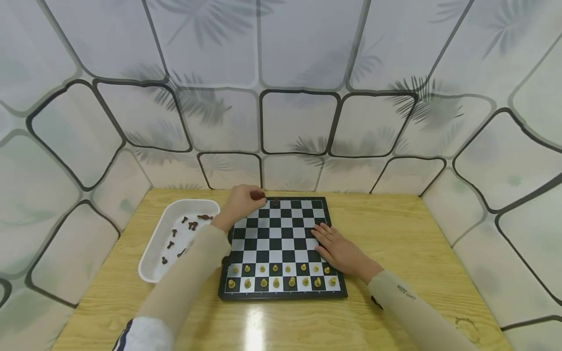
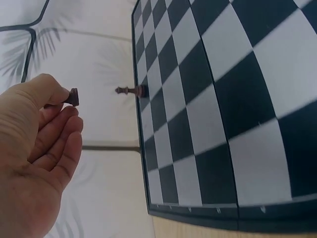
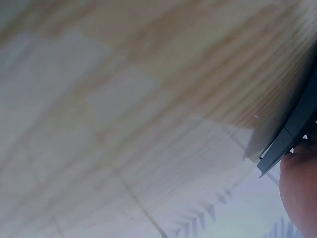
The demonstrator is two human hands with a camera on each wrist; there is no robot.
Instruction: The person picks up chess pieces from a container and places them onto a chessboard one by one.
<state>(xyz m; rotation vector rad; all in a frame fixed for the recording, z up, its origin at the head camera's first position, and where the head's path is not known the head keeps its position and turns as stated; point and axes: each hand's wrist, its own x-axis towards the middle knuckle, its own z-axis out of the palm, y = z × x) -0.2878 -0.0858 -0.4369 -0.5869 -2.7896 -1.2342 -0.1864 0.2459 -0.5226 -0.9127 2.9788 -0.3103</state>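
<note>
Pinching a dark chess piece (image 1: 258, 195), the left hand (image 1: 239, 202) hovers at the chessboard (image 1: 281, 246)'s far-left corner; the right hand (image 1: 340, 251) lies flat on the board's right edge, much farther from that corner. From the left wrist, the pinched piece (image 2: 73, 96) sits beside a standing dark piece (image 2: 130, 90) on the board's back row. The right wrist view shows only the board's edge (image 3: 292, 134) and a fingertip.

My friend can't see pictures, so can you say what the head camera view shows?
A left hand holds a dark chess piece over the far edge of a chessboard, and the right hand rests flat on it. Yellow pieces fill the near rows; a white tray holds more dark pieces.
</note>
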